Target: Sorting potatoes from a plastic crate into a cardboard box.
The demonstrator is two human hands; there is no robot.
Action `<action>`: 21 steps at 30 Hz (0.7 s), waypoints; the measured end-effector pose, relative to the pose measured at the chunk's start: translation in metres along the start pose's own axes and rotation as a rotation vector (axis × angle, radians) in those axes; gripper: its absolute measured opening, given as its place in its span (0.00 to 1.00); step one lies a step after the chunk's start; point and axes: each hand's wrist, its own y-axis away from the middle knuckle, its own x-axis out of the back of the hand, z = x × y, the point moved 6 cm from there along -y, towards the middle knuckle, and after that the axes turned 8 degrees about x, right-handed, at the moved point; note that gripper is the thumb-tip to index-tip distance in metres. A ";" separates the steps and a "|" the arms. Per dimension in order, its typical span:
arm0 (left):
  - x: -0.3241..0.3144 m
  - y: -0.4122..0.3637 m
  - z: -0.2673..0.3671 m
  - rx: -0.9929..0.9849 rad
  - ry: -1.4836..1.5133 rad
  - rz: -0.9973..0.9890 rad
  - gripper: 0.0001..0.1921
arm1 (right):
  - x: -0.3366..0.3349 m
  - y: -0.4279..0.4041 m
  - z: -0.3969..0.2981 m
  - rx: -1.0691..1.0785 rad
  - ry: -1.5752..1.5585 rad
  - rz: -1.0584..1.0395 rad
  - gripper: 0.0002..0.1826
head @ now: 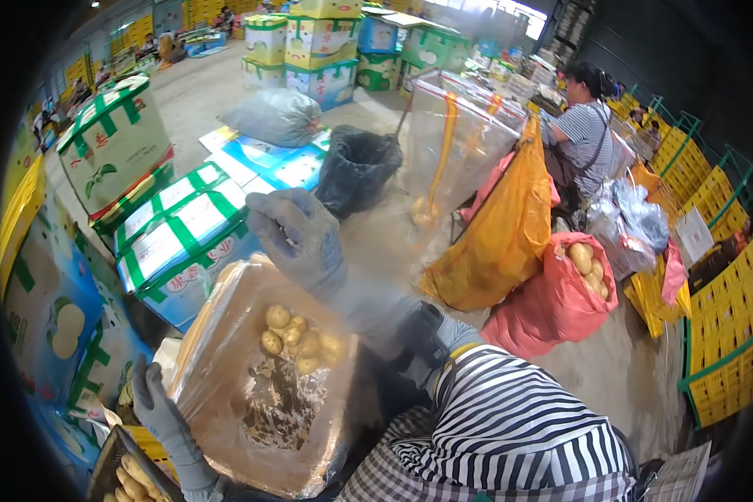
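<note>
My right hand [298,235], in a grey glove, is raised over the top edge of an open box [216,376] lined with clear plastic film. Its fingers are curled, and whether anything is in them cannot be made out. My left hand [157,398], also gloved in grey, is at the box's left side with its fingers apart and nothing visible in them. Several potatoes [290,336] lie together in the upper right part of the box, beside a patch of dark dirt on the film.
A yellow crate of potatoes [135,480] stands at the lower left. Taped cartons [182,229] are beyond the box. To the right are an orange sack [496,245], a pink sack of potatoes [555,301] and yellow crates [728,351]. A co-worker [580,132] sits farther back.
</note>
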 end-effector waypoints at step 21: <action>-0.076 0.074 -0.016 -0.340 -0.894 -0.744 0.28 | -0.129 0.251 -0.049 -0.171 -0.442 -2.032 0.35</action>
